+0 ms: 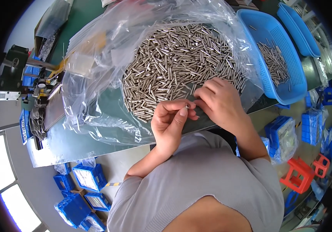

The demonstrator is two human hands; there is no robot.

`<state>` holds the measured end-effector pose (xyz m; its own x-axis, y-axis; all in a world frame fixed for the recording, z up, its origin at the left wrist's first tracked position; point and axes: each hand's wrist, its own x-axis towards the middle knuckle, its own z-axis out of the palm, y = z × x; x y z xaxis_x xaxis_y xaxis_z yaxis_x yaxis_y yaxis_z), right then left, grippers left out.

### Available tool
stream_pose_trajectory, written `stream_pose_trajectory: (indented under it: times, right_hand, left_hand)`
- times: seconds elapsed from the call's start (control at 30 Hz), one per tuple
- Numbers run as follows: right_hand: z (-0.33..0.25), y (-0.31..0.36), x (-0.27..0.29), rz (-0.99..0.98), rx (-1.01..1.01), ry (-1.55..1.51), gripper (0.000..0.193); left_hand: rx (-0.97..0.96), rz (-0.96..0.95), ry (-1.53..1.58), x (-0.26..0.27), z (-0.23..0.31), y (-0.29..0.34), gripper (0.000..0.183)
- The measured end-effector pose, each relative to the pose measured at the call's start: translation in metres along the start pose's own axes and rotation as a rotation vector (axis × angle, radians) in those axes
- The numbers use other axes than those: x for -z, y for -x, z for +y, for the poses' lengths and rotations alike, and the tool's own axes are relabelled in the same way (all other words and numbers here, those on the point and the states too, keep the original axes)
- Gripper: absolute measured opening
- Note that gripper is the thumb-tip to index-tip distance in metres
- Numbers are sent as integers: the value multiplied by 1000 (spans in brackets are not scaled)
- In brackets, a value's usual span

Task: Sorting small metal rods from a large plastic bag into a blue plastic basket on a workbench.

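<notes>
A wide heap of small metal pins (185, 54) lies on a clear plastic sheet or bag (96, 116) spread over the green tabletop (59, 143). At the heap's near edge, my left hand (169, 123) pinches a metal pin (187, 105) between thumb and forefinger, its end turned up. Close beside it on the right, my right hand (219, 102) has its fingers curled inward over the nearest pins. The thumb side of that hand meets the left fingertips; whatever its fingers hold is hidden.
A blue perforated basket (295, 73) holding more pins stands to the right, with another blue basket (299, 29) beyond. At the left is a machine with a dark handle (15, 63). Blue crates (88, 178) and red stools (298, 176) are on the floor.
</notes>
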<state>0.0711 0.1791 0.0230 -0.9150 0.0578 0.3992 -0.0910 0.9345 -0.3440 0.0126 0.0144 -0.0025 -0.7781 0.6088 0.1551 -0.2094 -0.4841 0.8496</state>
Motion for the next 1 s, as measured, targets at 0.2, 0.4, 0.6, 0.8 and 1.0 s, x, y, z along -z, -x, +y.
stream_pose_trajectory:
  times: [0.2, 0.4, 0.6, 0.8, 1.0]
  right_hand:
    - [-5, 1, 2, 34, -6, -88, 15]
    - [-10, 5, 12, 129, -251, -890, 5]
    - [-13, 6, 11, 94, -271, -957, 4]
    - [-9, 2, 9, 155, -167, -884, 5]
    - [-11, 2, 12, 155, -182, -839, 7]
  left_hand:
    - [9, -10, 0, 2, 1, 0, 7]
    - [16, -20, -9, 2, -1, 1, 8]
    - [27, -15, -2, 2, 0, 1, 9]
    - [30, -27, -10, 2, 0, 1, 9]
    - [30, -35, -3, 2, 0, 1, 8]
